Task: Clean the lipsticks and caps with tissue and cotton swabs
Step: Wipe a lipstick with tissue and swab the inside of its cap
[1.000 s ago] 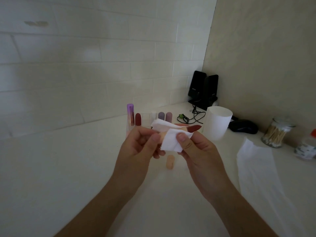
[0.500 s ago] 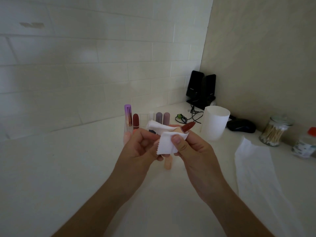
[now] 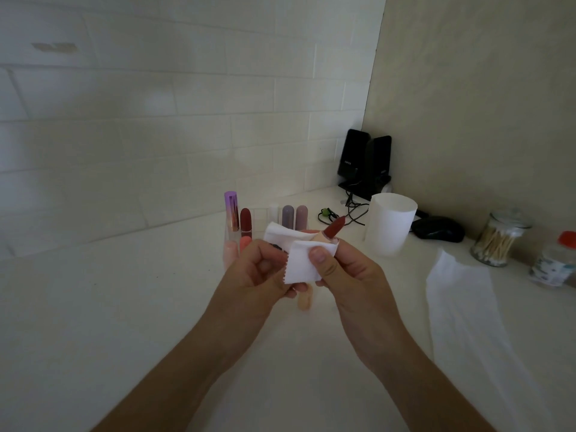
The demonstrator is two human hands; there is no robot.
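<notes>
Bare left hand [image 3: 255, 271], right hand [image 3: 352, 272]; bare forearms [image 3: 174, 369]; short plain nails [image 3: 317, 254].

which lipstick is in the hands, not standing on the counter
The brick-red lipstick in the peach tube: the left hand and right hand hold it with tissue round it; the others stand on the counter behind.

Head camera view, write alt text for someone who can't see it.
A right hand pinches a white tissue round the tube of an uncapped dark red lipstick while the left hand grips its lower end. Behind stand more lipsticks; a jar of cotton swabs sits at right.
</notes>
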